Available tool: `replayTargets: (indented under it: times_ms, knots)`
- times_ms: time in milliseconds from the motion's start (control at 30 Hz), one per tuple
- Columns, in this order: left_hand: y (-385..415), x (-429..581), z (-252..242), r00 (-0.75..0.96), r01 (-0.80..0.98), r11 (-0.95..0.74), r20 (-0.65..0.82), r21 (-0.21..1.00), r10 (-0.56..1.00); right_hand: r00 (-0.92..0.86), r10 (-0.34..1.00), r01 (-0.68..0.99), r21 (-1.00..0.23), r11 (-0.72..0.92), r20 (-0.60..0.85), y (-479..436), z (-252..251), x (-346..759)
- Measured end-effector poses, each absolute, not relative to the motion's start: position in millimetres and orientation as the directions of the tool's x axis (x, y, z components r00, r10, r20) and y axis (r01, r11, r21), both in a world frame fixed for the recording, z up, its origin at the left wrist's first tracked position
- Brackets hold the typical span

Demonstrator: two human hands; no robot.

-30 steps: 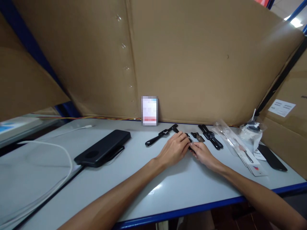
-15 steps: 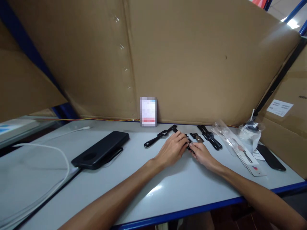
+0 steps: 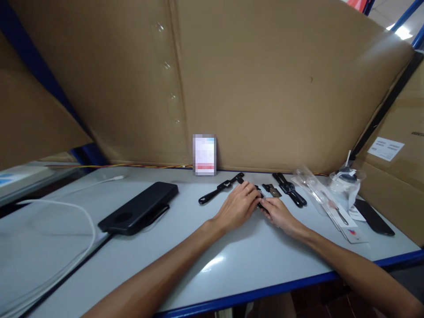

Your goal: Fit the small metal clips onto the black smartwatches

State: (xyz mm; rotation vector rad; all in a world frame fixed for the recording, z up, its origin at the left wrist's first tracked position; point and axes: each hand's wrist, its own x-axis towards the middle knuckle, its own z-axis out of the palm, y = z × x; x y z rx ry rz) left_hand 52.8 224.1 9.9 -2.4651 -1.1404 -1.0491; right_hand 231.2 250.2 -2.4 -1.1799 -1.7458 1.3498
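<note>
Both my hands are closed around a black spokeshave above the table, most of it hidden by my fingers. My left hand wraps over its body from above. The fingers and thumb of my right hand pinch it near the middle, touching the left fingertips. Just behind my right hand lie loose metal parts, like a blade and a dark cap. Another black spokeshave rests to the left of my left hand. To the right, black spokeshaves lie side by side.
A black power bank-like block and white cable occupy the left. A blurred upright card leans against the cardboard wall. At right are clear packages, a plastic-wrapped container and a black phone-like slab.
The hands keep nearly the same place and grip on the spokeshave. My right fingers have shifted very slightly; the other things lie unchanged.
</note>
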Motion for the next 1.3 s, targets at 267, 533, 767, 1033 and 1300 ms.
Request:
replayTargets:
  times_ms: [267,533,767,1033,1300]
  knots:
    - [226.1,50.2,9.7,0.439,0.719,-0.683,0.678,0.128,0.589,-0.379,0.922,0.279,-0.960,0.036,-0.076,249.5,-1.5,230.4]
    - [226.8,51.7,8.3,0.556,0.764,-0.630,0.638,-0.140,0.533,-0.391,0.918,0.277,-0.959,0.050,-0.066,250.8,-3.4,229.9]
    - [226.9,47.9,13.4,0.659,0.713,-0.640,0.584,-0.286,0.474,-0.429,0.900,0.253,-0.967,0.036,-0.079,246.7,2.9,231.1]
    - [225.9,45.1,17.6,0.647,0.716,-0.656,0.582,-0.240,0.493,-0.408,0.911,0.290,-0.954,0.072,-0.055,253.3,-7.4,230.6]
    - [222.9,55.9,11.4,0.509,0.801,-0.586,0.649,-0.118,0.565,-0.429,0.901,0.311,-0.925,0.219,0.069,252.4,-10.3,231.5]
